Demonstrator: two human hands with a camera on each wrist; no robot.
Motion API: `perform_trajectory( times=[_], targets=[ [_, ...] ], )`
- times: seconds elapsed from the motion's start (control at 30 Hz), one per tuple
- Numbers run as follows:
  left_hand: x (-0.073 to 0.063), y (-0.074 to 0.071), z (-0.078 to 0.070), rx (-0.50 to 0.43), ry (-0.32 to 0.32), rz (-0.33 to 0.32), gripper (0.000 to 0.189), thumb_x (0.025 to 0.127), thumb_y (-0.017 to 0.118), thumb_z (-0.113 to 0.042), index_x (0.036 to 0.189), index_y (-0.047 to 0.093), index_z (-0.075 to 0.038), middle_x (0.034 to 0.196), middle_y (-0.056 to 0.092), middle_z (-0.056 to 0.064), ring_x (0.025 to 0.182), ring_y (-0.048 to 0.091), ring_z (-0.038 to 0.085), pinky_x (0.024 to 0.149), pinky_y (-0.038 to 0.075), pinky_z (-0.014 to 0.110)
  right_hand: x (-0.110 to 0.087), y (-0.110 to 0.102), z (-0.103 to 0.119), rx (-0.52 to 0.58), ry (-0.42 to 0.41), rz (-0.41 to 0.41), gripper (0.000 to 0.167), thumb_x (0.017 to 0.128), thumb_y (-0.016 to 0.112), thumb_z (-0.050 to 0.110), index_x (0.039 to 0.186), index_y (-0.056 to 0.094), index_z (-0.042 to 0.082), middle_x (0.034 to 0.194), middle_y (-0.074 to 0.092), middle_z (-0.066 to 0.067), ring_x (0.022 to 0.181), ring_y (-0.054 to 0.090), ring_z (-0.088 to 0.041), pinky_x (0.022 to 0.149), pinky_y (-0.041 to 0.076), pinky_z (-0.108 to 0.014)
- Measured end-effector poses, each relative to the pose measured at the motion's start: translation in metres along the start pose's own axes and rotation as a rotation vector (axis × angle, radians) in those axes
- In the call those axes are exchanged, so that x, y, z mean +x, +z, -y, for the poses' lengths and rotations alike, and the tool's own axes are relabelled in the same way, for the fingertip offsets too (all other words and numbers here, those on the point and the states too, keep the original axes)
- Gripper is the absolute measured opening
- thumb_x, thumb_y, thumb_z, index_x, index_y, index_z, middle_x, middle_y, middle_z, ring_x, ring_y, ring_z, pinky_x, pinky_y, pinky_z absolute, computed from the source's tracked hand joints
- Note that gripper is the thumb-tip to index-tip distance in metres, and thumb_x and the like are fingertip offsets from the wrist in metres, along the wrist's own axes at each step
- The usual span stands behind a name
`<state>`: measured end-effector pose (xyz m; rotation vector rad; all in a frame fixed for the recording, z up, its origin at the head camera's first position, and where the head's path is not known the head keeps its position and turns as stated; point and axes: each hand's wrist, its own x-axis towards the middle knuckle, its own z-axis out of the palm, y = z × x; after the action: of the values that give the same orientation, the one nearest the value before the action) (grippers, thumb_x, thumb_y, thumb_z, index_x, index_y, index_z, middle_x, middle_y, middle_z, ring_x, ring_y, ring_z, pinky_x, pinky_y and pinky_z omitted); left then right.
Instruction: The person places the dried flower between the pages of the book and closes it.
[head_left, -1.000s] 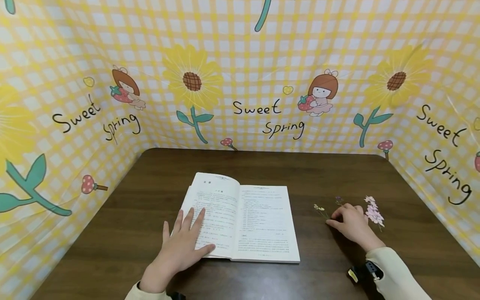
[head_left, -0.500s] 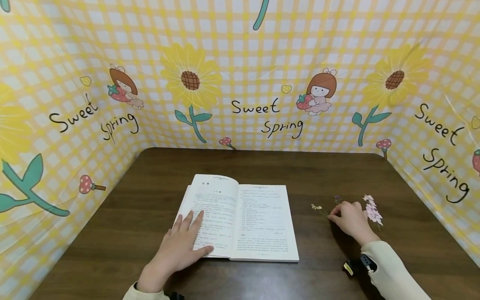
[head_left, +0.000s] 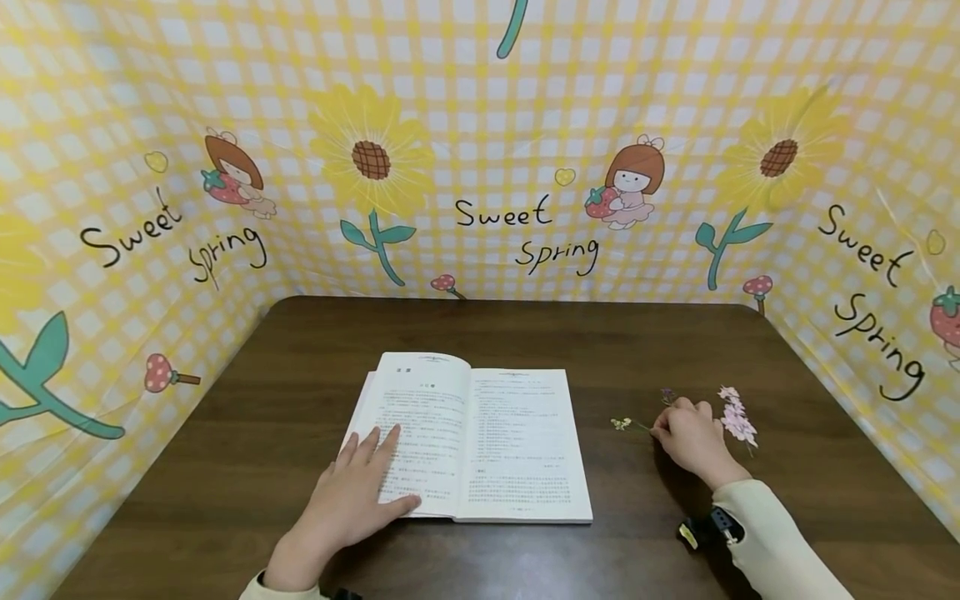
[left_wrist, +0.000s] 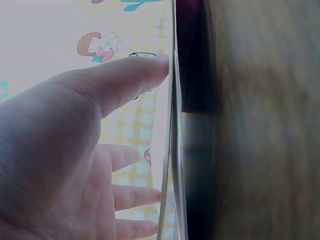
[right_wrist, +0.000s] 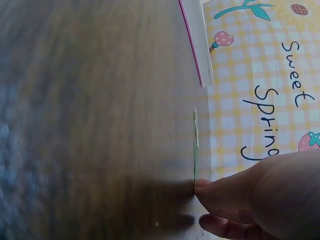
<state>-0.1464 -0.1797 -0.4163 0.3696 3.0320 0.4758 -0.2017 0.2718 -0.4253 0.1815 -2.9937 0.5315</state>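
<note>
An open book (head_left: 521, 450) lies on the table, its left pages slightly raised. My left hand (head_left: 348, 496) rests on the lower left page with fingers spread; in the left wrist view its thumb (left_wrist: 137, 75) touches the page near the edge. Right of the book, my right hand (head_left: 693, 443) pinches the thin green stem of a small yellowish dried flower (head_left: 621, 423), whose head points toward the book. The same flower (right_wrist: 195, 135) appears edge-on, flat near the tabletop, in the right wrist view. A small purple flower (head_left: 667, 395) lies just beyond the fingers, partly hidden by them.
A pink flower sprig (head_left: 738, 418) lies right of my right hand. The dark wooden table (head_left: 525, 329) is enclosed by a yellow checked cloth (head_left: 480, 150) at the back and sides. Black wrist straps (head_left: 708, 529) sit at my cuffs.
The yellowish flower has turned and shifted slightly toward the book, with my right fingers closing at its stem. My left hand stays on the page. The whole view has drifted a little.
</note>
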Motion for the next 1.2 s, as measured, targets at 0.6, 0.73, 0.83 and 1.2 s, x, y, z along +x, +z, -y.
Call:
perform_trajectory(
  times=[0.6,0.73,0.83,1.2],
  targets=[
    [0.000,0.002,0.000,-0.010,0.008,0.011,0.094,0.084,0.072,-0.057,0.153,0.037,-0.004,0.147,0.042,0.031,0.135,0.031,0.058,0.100,0.032,0.072,0.001,0.003,0.001,-0.022,0.032,0.078,0.008,0.094,0.061,0.010,0.086,0.063,0.007,0.098,0.051,-0.016,0.100,0.041,-0.046,0.074,0.033,-0.056],
    [0.001,0.002,0.000,-0.009,0.010,0.014,0.094,0.084,0.072,-0.057,0.153,0.036,-0.004,0.147,0.041,0.031,0.135,0.032,0.057,0.100,0.032,0.071,0.000,0.000,0.003,0.019,0.027,0.069,0.009,0.095,0.060,0.009,0.086,0.062,0.008,0.097,0.052,-0.015,0.098,0.040,-0.045,0.075,0.032,-0.056],
    [0.001,0.002,0.000,-0.012,0.007,0.018,0.094,0.084,0.071,-0.057,0.153,0.036,-0.004,0.147,0.042,0.031,0.134,0.034,0.056,0.100,0.033,0.071,-0.001,-0.002,0.004,0.054,-0.009,0.029,0.010,0.094,0.060,0.009,0.085,0.063,0.007,0.094,0.056,-0.013,0.094,0.043,-0.042,0.072,0.034,-0.055],
    [0.001,0.002,0.003,-0.040,0.016,0.019,0.095,0.083,0.072,-0.056,0.152,0.037,-0.002,0.146,0.043,0.031,0.133,0.038,0.053,0.101,0.035,0.067,0.001,-0.018,0.010,0.306,-0.064,0.017,0.012,0.100,0.056,0.010,0.096,0.061,0.000,0.084,0.061,-0.004,0.073,0.052,-0.017,0.066,0.044,-0.035]
  ],
)
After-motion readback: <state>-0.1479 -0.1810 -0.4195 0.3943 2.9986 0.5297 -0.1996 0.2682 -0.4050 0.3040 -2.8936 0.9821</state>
